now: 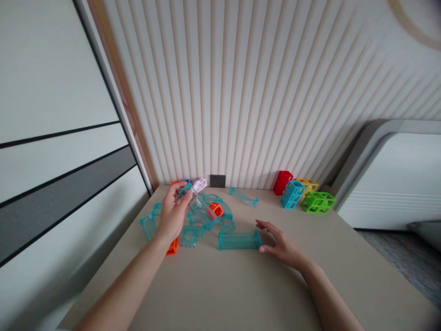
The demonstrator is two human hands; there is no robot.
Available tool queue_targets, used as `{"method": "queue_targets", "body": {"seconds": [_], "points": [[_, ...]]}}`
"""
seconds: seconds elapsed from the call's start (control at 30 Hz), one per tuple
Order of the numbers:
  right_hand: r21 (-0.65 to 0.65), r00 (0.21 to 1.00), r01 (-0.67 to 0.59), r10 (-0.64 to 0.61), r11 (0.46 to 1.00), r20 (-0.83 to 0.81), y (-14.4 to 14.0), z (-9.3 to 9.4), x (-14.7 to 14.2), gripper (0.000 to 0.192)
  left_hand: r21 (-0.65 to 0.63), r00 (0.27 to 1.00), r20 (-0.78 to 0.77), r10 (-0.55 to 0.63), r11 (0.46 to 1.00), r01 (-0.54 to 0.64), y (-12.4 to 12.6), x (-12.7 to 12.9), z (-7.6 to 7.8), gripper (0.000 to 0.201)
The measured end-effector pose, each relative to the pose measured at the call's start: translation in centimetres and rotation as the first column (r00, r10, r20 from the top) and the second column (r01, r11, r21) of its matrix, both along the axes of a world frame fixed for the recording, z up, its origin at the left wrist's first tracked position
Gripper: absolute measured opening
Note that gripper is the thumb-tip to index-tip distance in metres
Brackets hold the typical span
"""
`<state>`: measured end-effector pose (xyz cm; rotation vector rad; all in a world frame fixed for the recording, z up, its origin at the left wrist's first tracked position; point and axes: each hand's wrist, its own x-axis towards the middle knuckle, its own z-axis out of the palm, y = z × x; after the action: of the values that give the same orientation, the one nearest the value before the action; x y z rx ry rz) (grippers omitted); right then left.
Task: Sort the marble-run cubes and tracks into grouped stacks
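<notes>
My left hand (173, 210) is closed on a translucent teal track piece (186, 188), held above a loose pile of similar parts. The fingers hide part of that piece. My right hand (280, 246) lies low over the table, thumb and fingers apart around nothing. Just left of it, close to the fingertips, rests a straight teal track piece (240, 240); whether they touch I cannot tell. Under and beside my left hand are a round-holed teal connector (189, 236), an orange block (216, 209) and several curved teal pieces.
A slender teal track piece (243, 196) lies near the wall, right of a black socket (217, 180). Red (283, 182), blue (292, 194), yellow (308, 185) and green (318, 202) frame blocks stand at the back right. A white cabinet (51, 138) borders the table's left side.
</notes>
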<state>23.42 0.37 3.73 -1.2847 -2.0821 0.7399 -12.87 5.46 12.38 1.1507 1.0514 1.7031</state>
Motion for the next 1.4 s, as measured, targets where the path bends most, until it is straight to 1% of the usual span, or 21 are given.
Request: {"method": "queue_targets", "body": {"seconds": [0.03,0.1,0.2,0.3,0.37,0.47,0.5,0.53,0.6,0.67,0.7,0.8,0.87,0.93,1.0,1.07,1.13,1.27,1.33,1.4], "points": [[0.047,0.999,0.023,-0.021,0.999,-0.034,-0.2,0.1,0.0,0.081,-0.027,1.000,0.013,-0.019,0.999,0.019,-0.6,1.1,-0.3,0.051],[0.171,0.993,0.071,-0.054,0.983,-0.102,-0.7,0.2,-0.5,0.074,-0.076,0.997,0.053,-0.047,0.996,0.051,-1.8,3.4,-1.0,0.054],[0.319,0.984,0.084,-0.029,0.944,-0.173,-1.4,-0.3,-1.7,0.069,-0.131,0.989,0.113,-0.095,0.985,0.110,-3.1,6.5,-2.3,0.060],[0.370,0.985,0.059,0.005,0.927,-0.171,-1.8,-0.9,-2.9,0.074,-0.213,0.986,0.121,-0.119,0.966,0.143,-4.0,8.7,-3.4,0.060],[0.384,0.989,0.057,0.002,0.922,-0.149,-1.8,-1.1,-3.3,0.067,-0.230,0.987,0.096,-0.126,0.962,0.145,-4.5,9.4,-3.9,0.055],[0.407,0.988,0.094,-0.034,0.909,-0.151,-1.6,-0.9,-3.1,0.039,-0.220,0.981,0.038,-0.191,0.956,0.195,-5.1,9.4,-4.4,0.053],[0.408,0.984,0.119,-0.054,0.905,-0.167,-1.5,-0.8,-3.0,0.034,-0.222,0.975,0.025,-0.222,0.949,0.222,-5.2,9.3,-4.5,0.054],[0.410,0.979,0.148,-0.076,0.900,-0.187,-1.4,-0.7,-2.8,0.034,-0.227,0.967,0.019,-0.255,0.941,0.253,-5.3,9.0,-4.7,0.055],[0.399,0.972,0.180,-0.101,0.899,-0.211,-1.3,-0.5,-2.5,0.047,-0.237,0.952,0.006,-0.305,0.925,0.298,-5.5,8.5,-4.9,0.055],[0.378,0.980,0.137,-0.068,0.915,-0.189,-1.3,-0.3,-2.4,0.058,-0.232,0.945,-0.034,-0.326,0.922,0.310,-5.5,7.8,-5.2,0.052],[0.368,0.986,0.091,-0.031,0.925,-0.166,-1.3,-0.1,-2.4,0.058,-0.222,0.941,-0.069,-0.331,0.925,0.309,-5.5,7.5,-5.4,0.050],[0.344,0.992,-0.033,0.072,0.939,-0.102,-1.3,0.3,-2.5,0.046,-0.157,0.917,-0.197,-0.346,0.935,0.319,-5.4,6.2,-6.1,0.044],[0.344,0.992,-0.047,0.085,0.938,-0.096,-1.2,0.5,-2.4,0.042,-0.088,0.876,-0.323,-0.359,0.933,0.350,-5.3,5.2,-6.7,0.044],[0.347,0.992,-0.031,0.072,0.937,-0.107,-1.2,0.6,-2.1,0.041,0.004,0.796,-0.507,-0.330,0.923,0.386,-5.4,4.1,-7.3,0.052],[0.345,0.991,-0.020,0.063,0.939,-0.115,-1.1,0.7,-1.7,0.039,0.092,0.696,-0.672,-0.250,0.905,0.414,-5.5,3.5,-7.9,0.058],[0.337,0.993,-0.020,0.059,0.941,-0.106,-1.1,0.8,-1.2,0.038,0.155,0.634,-0.756,-0.166,0.895,0.419,-5.6,3.3,-8.5,0.056],[0.330,0.995,-0.016,0.049,0.944,-0.092,-1.1,0.9,-0.9,0.038,0.205,0.615,-0.783,-0.092,0.896,0.395,-5.7,3.5,-9.0,0.053],[0.307,0.998,-0.001,0.021,0.952,-0.063,-1.0,0.9,-1.0,0.042,0.281,0.579,-0.813,0.057,0.910,0.305,-5.3,4.1,-9.8,0.050],[0.289,0.999,-0.008,0.022,0.957,-0.044,-0.8,0.9,-1.1,0.041,0.296,0.556,-0.826,0.094,0.911,0.287,-5.0,4.0,-10.0,0.050],[0.272,0.999,-0.018,0.026,0.962,-0.027,-0.7,0.8,-1.1,0.041,0.301,0.545,-0.832,0.101,0.908,0.291,-4.9,3.9,-10.2,0.051]]}}
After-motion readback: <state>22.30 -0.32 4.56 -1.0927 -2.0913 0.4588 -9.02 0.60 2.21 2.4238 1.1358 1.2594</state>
